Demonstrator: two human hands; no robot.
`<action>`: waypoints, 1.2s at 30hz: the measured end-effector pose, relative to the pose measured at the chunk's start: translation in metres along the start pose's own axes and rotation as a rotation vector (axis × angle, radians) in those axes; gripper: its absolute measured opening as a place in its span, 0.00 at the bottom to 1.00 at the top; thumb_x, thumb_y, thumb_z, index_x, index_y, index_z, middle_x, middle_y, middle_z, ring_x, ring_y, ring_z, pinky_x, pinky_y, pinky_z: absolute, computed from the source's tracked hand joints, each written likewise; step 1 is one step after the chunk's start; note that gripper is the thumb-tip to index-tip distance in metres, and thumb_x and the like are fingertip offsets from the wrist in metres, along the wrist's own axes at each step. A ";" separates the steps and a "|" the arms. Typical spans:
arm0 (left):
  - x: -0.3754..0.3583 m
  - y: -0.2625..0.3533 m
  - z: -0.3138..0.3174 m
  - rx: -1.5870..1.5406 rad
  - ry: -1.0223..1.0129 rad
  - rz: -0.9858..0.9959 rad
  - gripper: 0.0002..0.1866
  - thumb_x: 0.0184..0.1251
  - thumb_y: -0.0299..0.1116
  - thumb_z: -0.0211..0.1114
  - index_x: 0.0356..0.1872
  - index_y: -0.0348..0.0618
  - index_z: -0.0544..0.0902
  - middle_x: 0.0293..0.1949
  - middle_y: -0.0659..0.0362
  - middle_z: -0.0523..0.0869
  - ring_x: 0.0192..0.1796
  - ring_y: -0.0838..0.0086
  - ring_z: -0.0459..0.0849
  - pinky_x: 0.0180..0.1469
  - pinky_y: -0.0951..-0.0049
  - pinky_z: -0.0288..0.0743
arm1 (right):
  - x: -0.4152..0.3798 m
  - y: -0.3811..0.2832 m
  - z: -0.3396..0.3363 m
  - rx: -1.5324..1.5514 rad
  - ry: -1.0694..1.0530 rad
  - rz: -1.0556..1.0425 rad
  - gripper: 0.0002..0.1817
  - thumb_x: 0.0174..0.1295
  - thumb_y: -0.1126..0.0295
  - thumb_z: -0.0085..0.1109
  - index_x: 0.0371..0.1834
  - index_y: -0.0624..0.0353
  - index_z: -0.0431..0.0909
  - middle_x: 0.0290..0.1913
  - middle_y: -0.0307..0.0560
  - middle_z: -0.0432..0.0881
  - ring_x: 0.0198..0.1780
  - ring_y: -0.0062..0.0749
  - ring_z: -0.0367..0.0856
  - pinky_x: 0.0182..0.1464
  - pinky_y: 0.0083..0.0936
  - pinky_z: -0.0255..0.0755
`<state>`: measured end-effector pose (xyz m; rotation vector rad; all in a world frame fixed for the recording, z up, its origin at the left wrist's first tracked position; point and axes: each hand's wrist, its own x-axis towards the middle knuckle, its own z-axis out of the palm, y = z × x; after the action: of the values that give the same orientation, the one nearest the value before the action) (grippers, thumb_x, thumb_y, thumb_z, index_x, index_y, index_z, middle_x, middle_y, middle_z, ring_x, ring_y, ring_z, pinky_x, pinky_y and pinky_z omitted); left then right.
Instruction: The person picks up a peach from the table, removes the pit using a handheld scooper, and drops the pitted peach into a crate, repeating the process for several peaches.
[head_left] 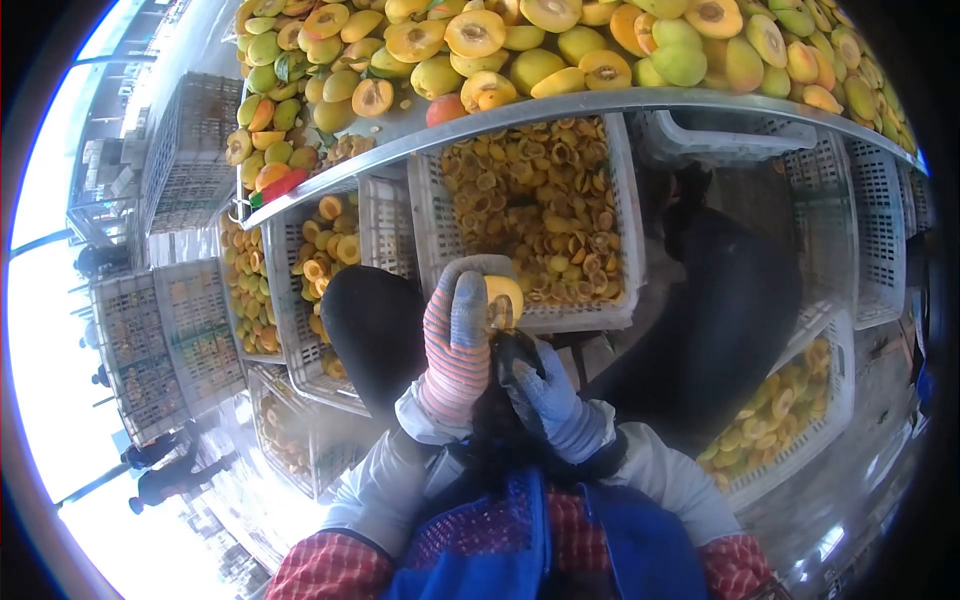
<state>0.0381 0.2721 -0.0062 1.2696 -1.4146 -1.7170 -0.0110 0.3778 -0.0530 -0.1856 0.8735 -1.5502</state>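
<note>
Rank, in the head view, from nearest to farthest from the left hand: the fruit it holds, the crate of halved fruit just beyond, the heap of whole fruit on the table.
1. Fruit, in the left hand.
2. Crate of halved fruit, just beyond, under the table edge.
3. Heap of whole fruit, on top, farthest.

The left hand (457, 345) wears a knitted cloth glove, striped and matt, with a smoother grey coating on the fingers. The right hand (552, 398) has a similar grey-blue glove of soft, dull fabric. The fruit (503, 298) held between them has a smooth, slightly waxy yellow skin. The bench (560, 108) edge is bare metal with a brushed, faintly shiny finish. The crate (630, 230) below is white moulded plastic lattice, matt and scuffed. The apron (520, 545) looks like blue woven mesh.
</note>
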 end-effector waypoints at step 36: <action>0.015 0.007 -0.029 0.178 -0.361 -0.080 0.23 0.72 0.51 0.54 0.45 0.38 0.81 0.34 0.63 0.82 0.38 0.82 0.78 0.43 0.80 0.71 | -0.003 0.008 -0.009 0.200 -0.072 0.076 0.18 0.73 0.65 0.45 0.60 0.62 0.68 0.44 0.43 0.78 0.41 0.24 0.78 0.44 0.19 0.75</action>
<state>0.0580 0.2453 -0.0039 1.1592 -1.7772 -1.9852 -0.0094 0.3849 -0.0627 -0.0624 0.6566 -1.5394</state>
